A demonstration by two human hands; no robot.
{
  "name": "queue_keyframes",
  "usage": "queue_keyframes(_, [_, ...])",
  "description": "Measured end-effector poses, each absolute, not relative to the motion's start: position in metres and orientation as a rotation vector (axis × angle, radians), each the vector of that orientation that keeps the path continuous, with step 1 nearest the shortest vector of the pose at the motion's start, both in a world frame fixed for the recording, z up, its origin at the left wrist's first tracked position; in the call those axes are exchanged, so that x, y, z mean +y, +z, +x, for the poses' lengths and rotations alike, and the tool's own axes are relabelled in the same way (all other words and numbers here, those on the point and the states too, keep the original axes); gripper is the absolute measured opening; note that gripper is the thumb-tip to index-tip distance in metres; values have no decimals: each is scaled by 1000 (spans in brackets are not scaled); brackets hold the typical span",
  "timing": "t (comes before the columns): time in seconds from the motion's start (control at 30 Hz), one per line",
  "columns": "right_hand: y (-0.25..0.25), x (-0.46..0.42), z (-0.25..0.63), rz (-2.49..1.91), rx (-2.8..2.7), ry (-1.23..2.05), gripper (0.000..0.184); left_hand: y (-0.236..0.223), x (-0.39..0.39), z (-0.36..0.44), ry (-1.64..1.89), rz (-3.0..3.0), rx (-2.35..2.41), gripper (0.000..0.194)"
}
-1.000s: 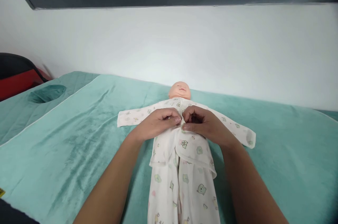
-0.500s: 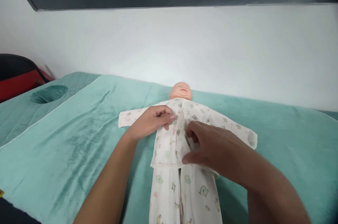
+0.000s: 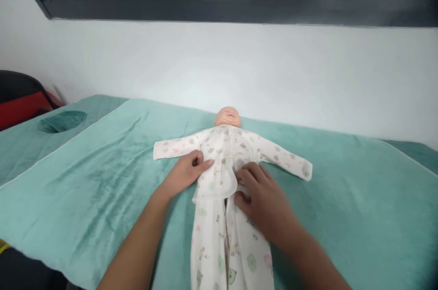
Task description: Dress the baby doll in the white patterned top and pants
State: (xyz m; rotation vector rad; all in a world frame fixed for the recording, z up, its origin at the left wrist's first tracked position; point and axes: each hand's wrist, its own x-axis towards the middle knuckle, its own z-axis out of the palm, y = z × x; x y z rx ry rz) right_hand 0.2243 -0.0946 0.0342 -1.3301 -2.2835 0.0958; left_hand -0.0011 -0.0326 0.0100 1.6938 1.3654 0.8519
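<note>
A baby doll (image 3: pixel 228 117) lies face up in a white baby shirt (image 3: pixel 216 155) with small printed animals, its sleeves spread wide. Matching baby trousers (image 3: pixel 208 240) cover its legs and run out of the bottom of the view. At the shirt's left side, my left hand (image 3: pixel 187 172) is closed, thumb across the cloth and the other fingers curled at its edge. My right hand (image 3: pixel 262 194) is closed on the shirt's lower right front, where the fabric bunches and the hem is lifted. Its fingertips are partly hidden in the folds.
A green plush cover (image 3: pixel 112 180) spreads under the doll over a bed with a round hole (image 3: pixel 63 121) at the left. Behind stand a white wall (image 3: pixel 273 71) and a dark window frame (image 3: pixel 164 5). A red and black object (image 3: pixel 22 98) is at the far left.
My right hand has moved down onto the shirt's lower right front and bunched the cloth. My left hand has shifted slightly left and down to the shirt's side. The view has tilted up.
</note>
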Motion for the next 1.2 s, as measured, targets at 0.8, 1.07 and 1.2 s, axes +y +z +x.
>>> queue_keyframes(0.8, [2,-115,251,-892,-1919,610,13,-8,-64,-17,1014,1290,974,33])
queue_keyframes(1.07, [-7,-105,253,-1369,-1478,777,37,-12,-85,-9,1112,1401,1165,26])
queue_keyframes(1.2, [-9,-102,254,-1524,-1490,783,44,-18,-106,-10,1178,1508,1171,24])
